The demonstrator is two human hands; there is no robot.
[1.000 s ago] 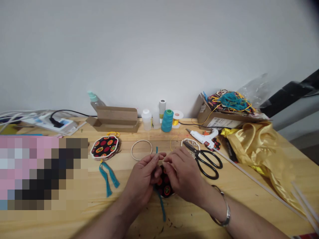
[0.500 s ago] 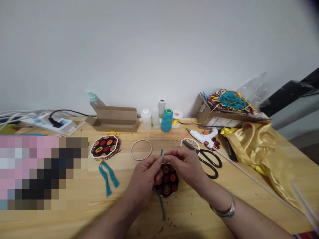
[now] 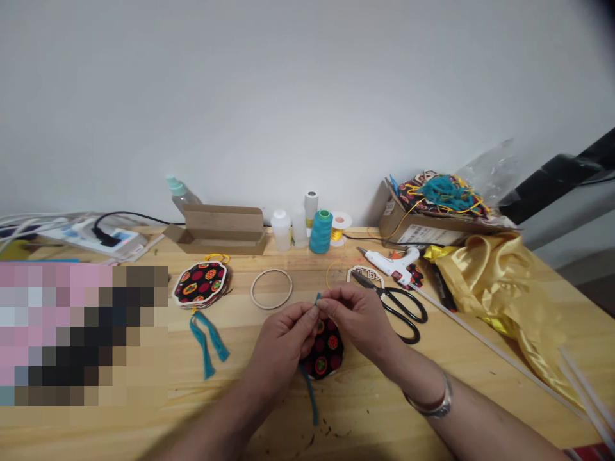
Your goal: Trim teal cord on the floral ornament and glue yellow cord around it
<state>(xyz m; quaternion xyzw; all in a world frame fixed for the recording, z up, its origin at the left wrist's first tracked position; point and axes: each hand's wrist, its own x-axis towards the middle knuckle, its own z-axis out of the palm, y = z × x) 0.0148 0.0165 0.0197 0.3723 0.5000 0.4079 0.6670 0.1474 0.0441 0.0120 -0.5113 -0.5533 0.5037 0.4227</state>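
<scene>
My left hand [image 3: 283,342] and my right hand [image 3: 358,317] meet over the table centre, fingertips pinched together on a teal cord [image 3: 312,403]. The cord's short end sticks up between the fingers and its long end trails toward me on the wood. Under the hands lies a black fabric piece with red and orange dots [image 3: 327,352], partly hidden. A silver bracelet [image 3: 435,403] sits on my right wrist.
A finished patterned ornament with teal tassel [image 3: 202,285] lies left, a wooden ring [image 3: 271,289] beside it. Black scissors [image 3: 398,304], a white glue gun [image 3: 391,264], yellow satin [image 3: 500,288], a cardboard box of scraps [image 3: 432,221], thread spools [image 3: 321,232] and bottles stand behind.
My right hand has lifted off the dotted fabric piece and drawn back right, uncovering it. Both hands' fingertips have closed tighter on the teal cord's upper end.
</scene>
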